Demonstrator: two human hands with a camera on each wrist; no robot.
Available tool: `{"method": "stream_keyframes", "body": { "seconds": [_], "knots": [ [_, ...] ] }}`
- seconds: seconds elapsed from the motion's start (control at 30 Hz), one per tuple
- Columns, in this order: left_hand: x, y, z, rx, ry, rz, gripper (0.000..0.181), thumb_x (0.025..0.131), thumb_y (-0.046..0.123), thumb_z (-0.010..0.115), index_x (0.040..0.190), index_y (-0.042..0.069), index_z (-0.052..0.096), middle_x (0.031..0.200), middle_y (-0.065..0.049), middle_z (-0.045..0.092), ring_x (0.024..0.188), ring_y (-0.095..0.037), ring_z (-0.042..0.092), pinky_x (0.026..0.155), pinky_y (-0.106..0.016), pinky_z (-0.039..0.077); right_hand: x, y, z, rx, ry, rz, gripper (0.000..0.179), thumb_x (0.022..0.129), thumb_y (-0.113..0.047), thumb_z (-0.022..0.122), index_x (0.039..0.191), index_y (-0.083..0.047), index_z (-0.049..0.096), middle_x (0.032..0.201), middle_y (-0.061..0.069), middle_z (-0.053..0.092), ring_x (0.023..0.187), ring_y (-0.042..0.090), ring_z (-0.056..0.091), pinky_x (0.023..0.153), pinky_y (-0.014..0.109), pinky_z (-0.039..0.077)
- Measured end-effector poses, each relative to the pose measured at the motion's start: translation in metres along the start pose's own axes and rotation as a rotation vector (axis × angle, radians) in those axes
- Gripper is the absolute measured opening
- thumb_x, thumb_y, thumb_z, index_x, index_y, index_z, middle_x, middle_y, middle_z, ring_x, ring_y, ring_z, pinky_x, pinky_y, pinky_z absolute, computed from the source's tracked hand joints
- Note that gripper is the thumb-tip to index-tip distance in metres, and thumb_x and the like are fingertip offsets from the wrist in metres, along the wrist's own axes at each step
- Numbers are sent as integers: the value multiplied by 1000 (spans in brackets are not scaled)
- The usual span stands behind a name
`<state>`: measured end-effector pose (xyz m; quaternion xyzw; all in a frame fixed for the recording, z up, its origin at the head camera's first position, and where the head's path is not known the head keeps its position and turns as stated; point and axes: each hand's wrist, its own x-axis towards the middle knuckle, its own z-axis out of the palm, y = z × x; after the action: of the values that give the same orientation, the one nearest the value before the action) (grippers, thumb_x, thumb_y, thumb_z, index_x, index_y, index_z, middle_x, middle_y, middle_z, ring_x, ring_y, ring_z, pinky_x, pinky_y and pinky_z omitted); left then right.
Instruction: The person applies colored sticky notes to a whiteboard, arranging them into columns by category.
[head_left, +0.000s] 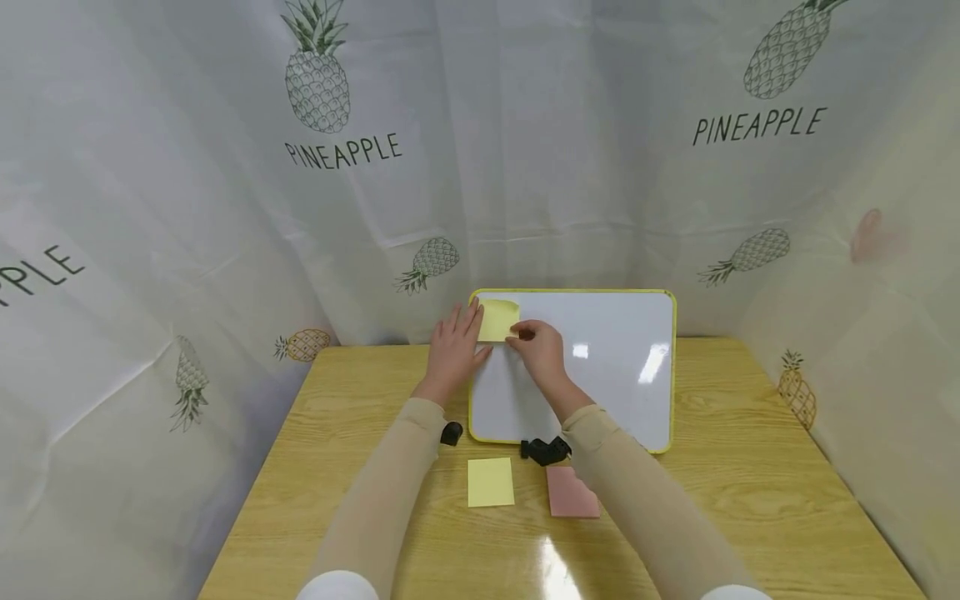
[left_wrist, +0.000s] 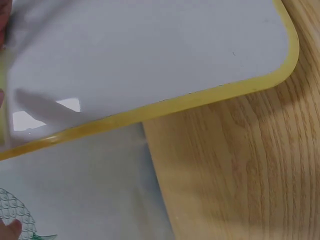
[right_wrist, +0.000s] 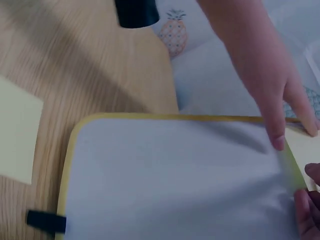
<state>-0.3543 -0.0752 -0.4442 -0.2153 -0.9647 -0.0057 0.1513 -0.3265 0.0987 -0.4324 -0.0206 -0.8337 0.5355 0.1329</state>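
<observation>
A whiteboard with a yellow frame stands at the back of the table, a yellow sticky note at its upper left corner. My left hand lies along the board's left edge, fingers extended, fingertips by the note's left side. With thumb and forefinger, my right hand pinches the note's lower right corner. The note's top edge curls a little. In the right wrist view, left-hand fingers reach over the board's frame to the note. Only a strip of the note shows in the left wrist view.
In front of the board, a yellow sticky note pad and a pink one lie on the wooden table; my right sleeve partly covers the pink one. Black wrist cameras hang under the sleeves. A pineapple-print curtain closes off the back.
</observation>
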Motion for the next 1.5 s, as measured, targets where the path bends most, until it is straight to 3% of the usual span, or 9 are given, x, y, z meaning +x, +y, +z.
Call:
{"method": "stream_keyframes", "body": {
  "seconds": [0.1,0.23,0.37,0.47,0.63,0.87,1.17,1.5],
  "knots": [
    [0,-2,1,1,5,7,78,98,51,50,158,16,15,163,4,1,147,-28,14,110,-56,25,-2,0,-3,-199,-12,-130,19,86,-10,74,103,0,73,98,11,63,89,25,59,75,37,51],
    [-1,-5,1,9,-8,10,79,98,52,50,158,17,12,163,5,-2,147,-28,12,110,-56,24,-3,2,-5,-469,5,-391,19,86,-11,75,103,-2,74,101,10,61,91,26,58,79,37,50],
    [-2,-6,0,17,-9,21,80,98,52,50,158,17,12,163,6,-1,146,-29,14,110,-57,25,1,4,-5,-626,1,-650,24,84,-5,75,108,-1,72,112,12,63,105,29,58,93,41,46],
    [-2,-6,0,20,-3,32,80,97,52,51,158,16,13,163,6,0,146,-30,17,109,-57,27,5,5,-5,-709,-37,-739,33,84,-4,73,116,-1,68,126,14,61,121,31,52,104,44,38],
    [-2,-6,1,19,-11,37,80,97,51,52,158,17,13,163,6,-1,146,-30,17,109,-57,27,13,2,-4,-859,-142,-720,50,89,-20,68,135,-4,57,148,10,44,141,28,31,116,44,15],
    [-3,-6,0,26,-25,38,80,97,50,53,158,16,13,163,6,-2,146,-29,15,110,-57,25,19,2,0,-985,-283,-712,81,91,-53,60,152,-8,32,161,7,16,148,26,7,116,42,-6],
    [-4,-8,2,11,-35,40,82,97,52,52,158,17,10,162,7,-6,148,-27,9,110,-58,23,18,3,1,-1050,-337,-688,94,90,-63,55,156,-7,17,162,9,-1,147,25,-7,116,41,-8],
    [-4,-7,5,16,-32,45,81,97,52,52,158,16,11,163,5,-3,147,-29,13,110,-57,25,16,9,-11,-1024,-316,-651,100,87,-65,58,156,-5,17,162,13,-1,148,26,-3,116,40,-6]
  ]
}}
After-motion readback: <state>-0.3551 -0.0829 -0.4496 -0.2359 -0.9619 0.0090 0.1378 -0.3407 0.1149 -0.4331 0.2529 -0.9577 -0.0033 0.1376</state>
